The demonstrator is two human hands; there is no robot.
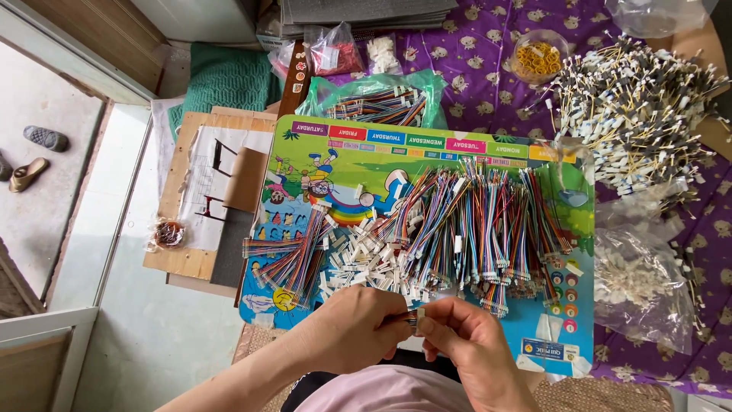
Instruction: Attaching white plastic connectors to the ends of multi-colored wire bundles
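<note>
Seen from above, two bare hands meet at the near edge of a bright children's board that serves as the worktop. The left hand is curled nearly closed, pinching a short wire bundle. The right hand pinches a small white connector between thumb and forefinger, pressed against the wire ends — the two hands touch there.

Just beyond the hands, loose white connectors lie in a heap near the board's middle. Striped wire bundles fill the centre and right, and another bunch of wires lies toward the left edge. Off the far right corner sits a large pile of capped leads, with a clear bag of white parts below it.

A likely slip — the tiny connector could pop from the fingertips and vanish into the heap, or a wire could seat crooked, since the grip is small and crowded.

Fingers hide the join itself, so I cannot tell whether the wires are seated. The forearms are cut off at the bottom.
</note>
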